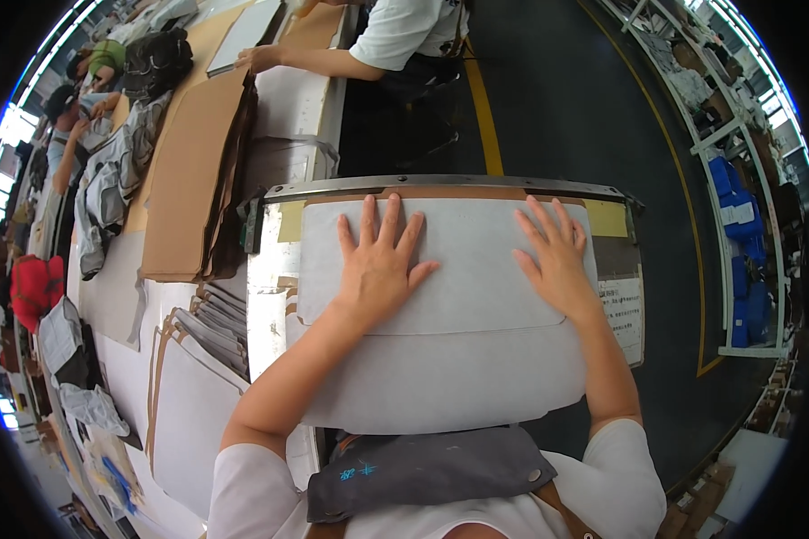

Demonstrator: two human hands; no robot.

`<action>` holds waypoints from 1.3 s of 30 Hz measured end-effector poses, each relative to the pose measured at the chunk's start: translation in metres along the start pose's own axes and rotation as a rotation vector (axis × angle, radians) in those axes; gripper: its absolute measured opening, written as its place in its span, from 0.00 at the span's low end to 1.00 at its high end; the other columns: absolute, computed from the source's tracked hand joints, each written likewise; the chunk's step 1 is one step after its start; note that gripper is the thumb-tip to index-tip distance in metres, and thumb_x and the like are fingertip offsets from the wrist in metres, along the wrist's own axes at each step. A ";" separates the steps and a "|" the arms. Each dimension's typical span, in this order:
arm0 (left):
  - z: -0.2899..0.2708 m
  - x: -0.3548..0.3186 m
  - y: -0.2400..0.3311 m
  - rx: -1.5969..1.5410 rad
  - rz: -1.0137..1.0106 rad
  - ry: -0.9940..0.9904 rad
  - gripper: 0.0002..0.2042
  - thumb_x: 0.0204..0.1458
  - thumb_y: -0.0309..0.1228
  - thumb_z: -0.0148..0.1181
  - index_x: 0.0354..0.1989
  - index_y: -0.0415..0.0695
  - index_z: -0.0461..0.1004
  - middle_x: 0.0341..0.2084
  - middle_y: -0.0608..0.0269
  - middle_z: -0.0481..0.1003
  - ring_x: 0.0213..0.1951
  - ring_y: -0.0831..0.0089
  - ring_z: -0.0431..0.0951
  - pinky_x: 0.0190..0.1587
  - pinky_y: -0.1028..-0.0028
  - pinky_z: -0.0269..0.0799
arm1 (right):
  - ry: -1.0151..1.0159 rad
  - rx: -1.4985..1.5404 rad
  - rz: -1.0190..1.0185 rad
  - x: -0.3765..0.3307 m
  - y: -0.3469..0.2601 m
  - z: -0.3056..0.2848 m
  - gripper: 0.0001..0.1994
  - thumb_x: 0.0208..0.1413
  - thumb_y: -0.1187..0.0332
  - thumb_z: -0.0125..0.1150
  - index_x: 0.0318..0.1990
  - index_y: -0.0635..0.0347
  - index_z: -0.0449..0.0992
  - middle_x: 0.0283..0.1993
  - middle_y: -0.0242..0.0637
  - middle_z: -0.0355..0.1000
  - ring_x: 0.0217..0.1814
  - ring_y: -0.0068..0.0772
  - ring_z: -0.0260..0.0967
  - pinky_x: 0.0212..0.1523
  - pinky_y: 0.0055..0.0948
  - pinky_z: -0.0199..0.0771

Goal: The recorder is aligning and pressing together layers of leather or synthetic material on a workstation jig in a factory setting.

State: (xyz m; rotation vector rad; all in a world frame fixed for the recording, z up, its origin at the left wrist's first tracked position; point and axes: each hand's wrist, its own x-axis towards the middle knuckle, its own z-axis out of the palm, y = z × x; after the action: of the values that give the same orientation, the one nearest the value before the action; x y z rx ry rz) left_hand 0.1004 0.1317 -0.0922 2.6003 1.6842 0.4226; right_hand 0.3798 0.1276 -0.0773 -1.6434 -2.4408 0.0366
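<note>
A light grey sheet panel (476,269) with rounded corners lies before me, its near part hanging past the table edge toward my apron (422,472). Both my hands press flat on it near its far edge. My left hand (376,265) has its fingers spread toward a metal bar (449,183) that runs across the far side. On the right part of the panel rests my right hand (555,260), fingers also spread. A thin brown strip (463,192) shows between the panel and the bar. Yellow patches (607,220) sit at both far corners.
A stack of brown board sheets (193,180) stands on the long table at left, with grey panels (193,404) nearer. Across from me another person's hand (259,59) touches the table. Shelving with blue bins (737,198) stands at right. A grey cloth pile (121,180) lies far left.
</note>
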 end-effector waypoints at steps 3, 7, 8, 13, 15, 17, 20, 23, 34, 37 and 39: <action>0.002 0.000 0.001 -0.005 0.007 -0.009 0.31 0.55 0.53 0.51 0.64 0.49 0.62 0.66 0.47 0.53 0.68 0.42 0.46 0.61 0.33 0.40 | 0.021 -0.013 -0.008 -0.001 0.004 0.006 0.26 0.59 0.58 0.55 0.64 0.51 0.63 0.72 0.38 0.49 0.74 0.54 0.38 0.66 0.60 0.37; 0.000 -0.002 -0.003 0.029 -0.025 -0.064 0.31 0.56 0.52 0.52 0.65 0.50 0.61 0.68 0.49 0.50 0.69 0.45 0.44 0.63 0.38 0.38 | 0.046 -0.005 -0.019 0.000 0.003 0.011 0.25 0.59 0.57 0.55 0.64 0.51 0.64 0.72 0.38 0.48 0.73 0.56 0.38 0.66 0.61 0.37; 0.001 -0.003 -0.004 0.034 -0.017 -0.050 0.31 0.55 0.53 0.52 0.64 0.49 0.62 0.68 0.49 0.51 0.69 0.44 0.45 0.63 0.36 0.39 | 0.053 0.008 -0.024 -0.001 0.002 0.011 0.25 0.59 0.57 0.55 0.63 0.51 0.64 0.72 0.39 0.48 0.73 0.57 0.38 0.66 0.62 0.37; 0.002 -0.002 -0.004 0.034 0.000 -0.035 0.31 0.55 0.53 0.52 0.63 0.49 0.63 0.67 0.47 0.51 0.69 0.43 0.45 0.62 0.34 0.40 | 0.052 0.028 -0.022 -0.003 0.001 0.008 0.25 0.59 0.57 0.55 0.63 0.51 0.64 0.72 0.40 0.49 0.73 0.58 0.38 0.66 0.61 0.37; 0.003 -0.001 -0.004 0.036 0.007 -0.025 0.31 0.55 0.53 0.52 0.63 0.49 0.63 0.67 0.47 0.52 0.68 0.43 0.46 0.62 0.34 0.40 | 0.046 0.023 -0.015 -0.002 0.001 0.008 0.25 0.60 0.57 0.54 0.63 0.52 0.64 0.72 0.40 0.49 0.73 0.58 0.38 0.66 0.61 0.37; 0.000 -0.003 -0.005 0.045 0.004 -0.019 0.31 0.55 0.53 0.52 0.63 0.49 0.63 0.66 0.47 0.53 0.68 0.43 0.46 0.61 0.34 0.40 | 0.039 0.031 -0.014 -0.001 0.000 0.009 0.25 0.60 0.57 0.54 0.64 0.51 0.64 0.72 0.40 0.48 0.73 0.58 0.38 0.66 0.61 0.37; -0.001 -0.003 -0.003 0.024 -0.013 0.002 0.31 0.54 0.49 0.57 0.63 0.46 0.62 0.64 0.47 0.55 0.67 0.47 0.48 0.62 0.38 0.41 | 0.050 0.013 -0.022 -0.001 0.000 0.009 0.25 0.59 0.57 0.55 0.64 0.51 0.63 0.72 0.40 0.49 0.73 0.57 0.38 0.66 0.61 0.37; 0.002 -0.001 -0.003 -0.014 -0.010 0.049 0.31 0.52 0.49 0.59 0.59 0.41 0.63 0.61 0.48 0.57 0.65 0.48 0.52 0.63 0.40 0.42 | 0.070 0.010 -0.022 -0.002 0.002 0.009 0.25 0.58 0.57 0.56 0.63 0.52 0.64 0.68 0.42 0.50 0.71 0.53 0.41 0.66 0.60 0.39; -0.003 -0.002 -0.001 -0.021 -0.023 0.050 0.32 0.51 0.49 0.59 0.56 0.37 0.64 0.56 0.51 0.60 0.60 0.50 0.57 0.61 0.41 0.45 | 0.099 0.041 0.000 -0.001 0.001 0.008 0.25 0.55 0.57 0.60 0.59 0.54 0.67 0.61 0.44 0.54 0.67 0.48 0.46 0.66 0.55 0.43; -0.003 -0.002 0.000 -0.007 -0.040 0.055 0.30 0.51 0.49 0.59 0.56 0.39 0.65 0.57 0.51 0.60 0.61 0.49 0.56 0.60 0.39 0.45 | 0.090 0.041 0.005 -0.001 0.003 0.008 0.24 0.55 0.58 0.60 0.59 0.54 0.67 0.62 0.44 0.54 0.67 0.48 0.47 0.65 0.54 0.43; -0.005 -0.004 -0.001 -0.002 -0.049 0.076 0.29 0.52 0.48 0.59 0.57 0.40 0.65 0.57 0.51 0.60 0.62 0.48 0.55 0.60 0.39 0.45 | 0.134 0.029 -0.016 -0.001 0.001 0.005 0.24 0.55 0.58 0.60 0.58 0.54 0.68 0.63 0.42 0.56 0.67 0.47 0.48 0.65 0.52 0.44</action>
State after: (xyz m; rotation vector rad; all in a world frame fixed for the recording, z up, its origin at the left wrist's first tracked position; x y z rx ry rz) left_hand 0.0968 0.1281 -0.0880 2.5671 1.7641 0.5278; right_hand 0.3807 0.1275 -0.0827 -1.5618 -2.3425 -0.0390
